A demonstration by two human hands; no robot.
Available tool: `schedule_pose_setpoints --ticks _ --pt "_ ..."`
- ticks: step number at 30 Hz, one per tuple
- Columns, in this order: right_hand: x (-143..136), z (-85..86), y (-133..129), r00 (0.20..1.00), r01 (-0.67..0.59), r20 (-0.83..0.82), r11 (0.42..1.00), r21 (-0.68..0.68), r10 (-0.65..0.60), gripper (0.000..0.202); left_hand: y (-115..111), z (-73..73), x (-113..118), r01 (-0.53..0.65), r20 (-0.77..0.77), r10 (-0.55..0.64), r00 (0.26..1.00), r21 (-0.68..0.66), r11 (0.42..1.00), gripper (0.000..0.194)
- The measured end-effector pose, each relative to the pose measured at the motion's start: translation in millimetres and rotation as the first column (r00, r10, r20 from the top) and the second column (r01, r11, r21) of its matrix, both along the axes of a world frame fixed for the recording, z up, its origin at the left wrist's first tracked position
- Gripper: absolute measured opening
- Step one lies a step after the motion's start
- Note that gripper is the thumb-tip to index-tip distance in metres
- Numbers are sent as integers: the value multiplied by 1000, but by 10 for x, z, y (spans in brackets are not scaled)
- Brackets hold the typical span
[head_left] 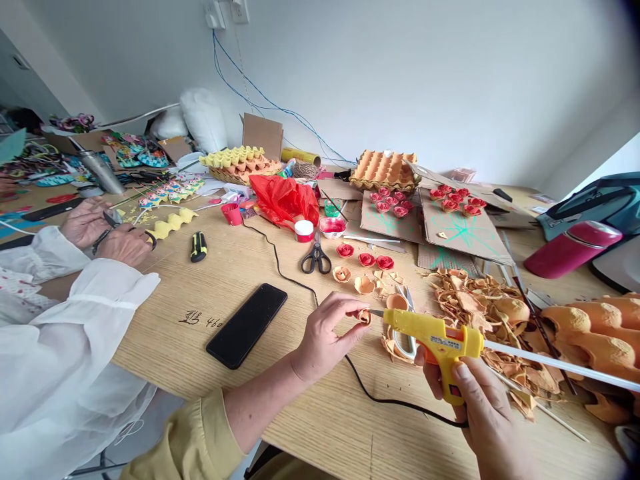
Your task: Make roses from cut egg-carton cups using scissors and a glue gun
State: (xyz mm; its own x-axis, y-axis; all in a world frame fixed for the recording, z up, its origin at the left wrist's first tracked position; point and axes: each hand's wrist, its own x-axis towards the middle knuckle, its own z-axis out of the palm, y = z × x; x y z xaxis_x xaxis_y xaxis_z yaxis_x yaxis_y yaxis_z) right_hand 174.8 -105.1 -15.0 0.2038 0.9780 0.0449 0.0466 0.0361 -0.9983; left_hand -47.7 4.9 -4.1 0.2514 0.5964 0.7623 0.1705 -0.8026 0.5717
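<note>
My left hand [325, 337] pinches a small orange curled carton piece [365, 317] between thumb and fingers, above the wooden table. Wrapped around the handle of a yellow glue gun [440, 340] is my right hand [480, 400]. The gun's nozzle points left and meets or nearly meets the curled piece. A clear glue stick [550, 363] extends from the back of the gun. Just beyond my hands lie orange cup flowers [365, 285] and red-painted ones [367, 259]. White-handled scissors [404, 341] lie partly hidden behind the gun.
A black phone [247, 325], black scissors [316, 257] and a cutter [199, 247] lie on the table [180, 353]. Torn carton scraps [465, 300] and a pink bottle [573, 249] are right. A black cord passes below my hands. At left, another person's hands [120, 240] hold scissors.
</note>
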Motion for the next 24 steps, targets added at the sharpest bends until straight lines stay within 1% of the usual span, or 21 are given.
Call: schedule_pose_setpoints --ticks 3,6,8,12,14,16,18,19,22,24 --pt "46 -44 19 992 -27 121 998 62 20 32 0 13 -3 -14 5 14 1000 9 1000 27" --pt "48 -55 52 990 -42 135 995 92 30 32 -2 20 -4 -17 10 17 1000 -1 1000 27" --pt "12 -30 76 998 -3 67 998 65 -1 32 -6 25 -3 -11 13 11 1000 -13 1000 28" --pt "-72 46 140 986 90 -144 996 16 -87 32 -18 38 -1 -14 23 15 1000 -39 999 28" --pt "-79 60 177 978 102 -185 995 1 -100 35 -20 40 -2 -17 26 19 999 -75 997 24" --pt "-65 48 203 971 148 -183 988 -40 -153 38 -16 30 -5 -17 34 21 999 -129 992 21" --pt "-44 15 214 967 207 -136 975 -81 -216 42 -7 6 -6 -19 54 29 998 -184 983 21" --pt "-35 -7 215 967 231 -86 968 -97 -240 43 -2 -8 -6 -20 64 34 997 -207 978 21" --pt "-22 -87 218 958 265 145 957 -118 -247 46 2 -43 1 -17 90 40 995 -249 968 22" --pt "-26 -137 230 921 294 295 951 -96 -255 50 -5 -44 4 -4 114 34 993 -257 966 23"
